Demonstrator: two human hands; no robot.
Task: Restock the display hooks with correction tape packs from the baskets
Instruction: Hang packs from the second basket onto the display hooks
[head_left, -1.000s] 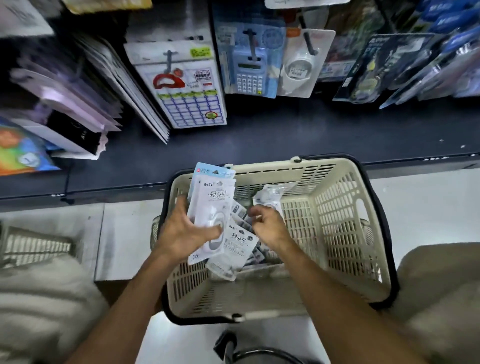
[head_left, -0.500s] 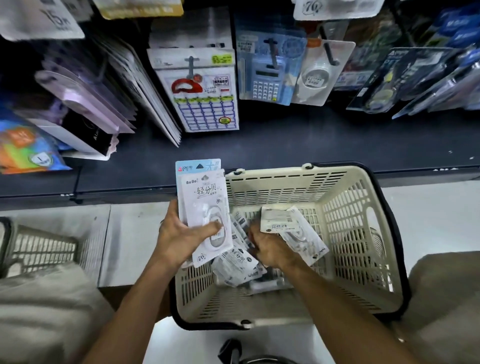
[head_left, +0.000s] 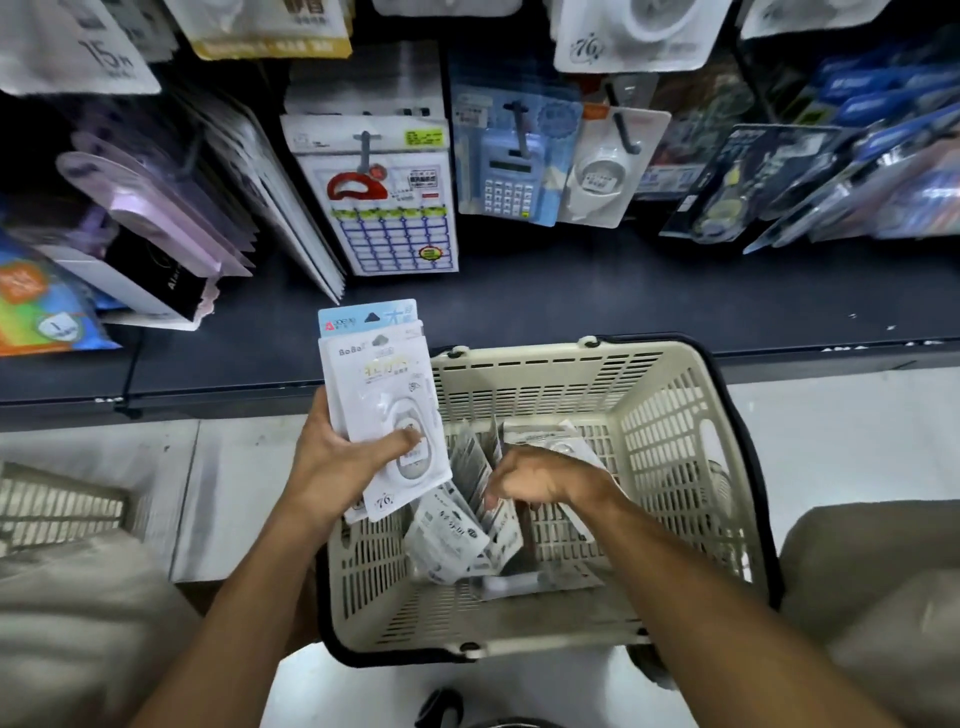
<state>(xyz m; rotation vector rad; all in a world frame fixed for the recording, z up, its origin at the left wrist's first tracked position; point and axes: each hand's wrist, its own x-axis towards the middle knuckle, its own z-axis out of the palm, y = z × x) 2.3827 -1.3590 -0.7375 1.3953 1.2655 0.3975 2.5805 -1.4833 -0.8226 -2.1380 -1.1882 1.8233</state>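
Note:
My left hand (head_left: 337, 467) holds a small stack of white correction tape packs (head_left: 384, 405) upright over the left rim of the cream basket (head_left: 670, 467), thumb pressed on the front pack. My right hand (head_left: 540, 480) is down inside the basket, fingers curled around a pack (head_left: 561, 439) that sticks out behind it. Several more packs (head_left: 457, 530) lie loose against the basket's left side. The display hooks (head_left: 621, 122) hang above the dark shelf, with a correction tape pack (head_left: 597, 176) on one.
A dark shelf ledge (head_left: 571, 301) runs behind the basket. Hanging goods fill the wall: a label sheet pack (head_left: 384, 208), a blue calculator (head_left: 506, 176), purple packs at left. A second basket (head_left: 57, 509) sits at left. My knees frame both lower corners.
My left hand has lifted its stack a little higher. My right hand has lowered its pack and now covers most of it. The view has tilted up toward the hooks.

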